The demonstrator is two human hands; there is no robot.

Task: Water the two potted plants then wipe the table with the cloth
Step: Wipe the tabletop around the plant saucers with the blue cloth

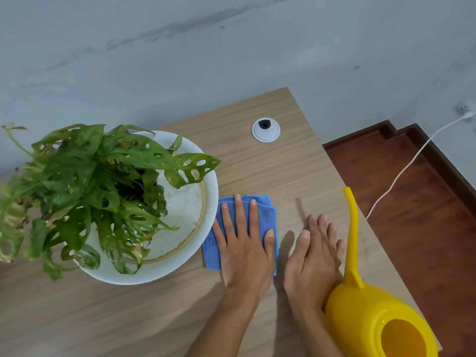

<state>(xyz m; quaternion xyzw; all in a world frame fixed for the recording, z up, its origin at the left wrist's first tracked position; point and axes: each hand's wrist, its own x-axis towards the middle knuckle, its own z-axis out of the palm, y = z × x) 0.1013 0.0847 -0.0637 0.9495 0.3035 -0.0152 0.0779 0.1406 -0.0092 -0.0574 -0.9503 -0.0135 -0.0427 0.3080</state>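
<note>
A folded blue cloth (pixel 268 212) lies on the wooden table (pixel 283 166), right beside a wide white pot (pixel 185 210). My left hand (pixel 244 243) presses flat on the cloth with fingers spread. My right hand (pixel 315 256) rests flat on the bare table to the right of it, holding nothing. A green plant with holed leaves (pixel 85 184) fills the white pot. A yellow watering can (pixel 371 313) stands at the table's right edge, its spout pointing away from me; its body touches my right wrist. Only one potted plant is in view.
A round grey cable grommet (pixel 265 130) is set in the table at the back. The table's right edge drops to a red-brown floor with steps (pixel 412 191). A white cable (pixel 401 173) runs across the floor to a wall socket.
</note>
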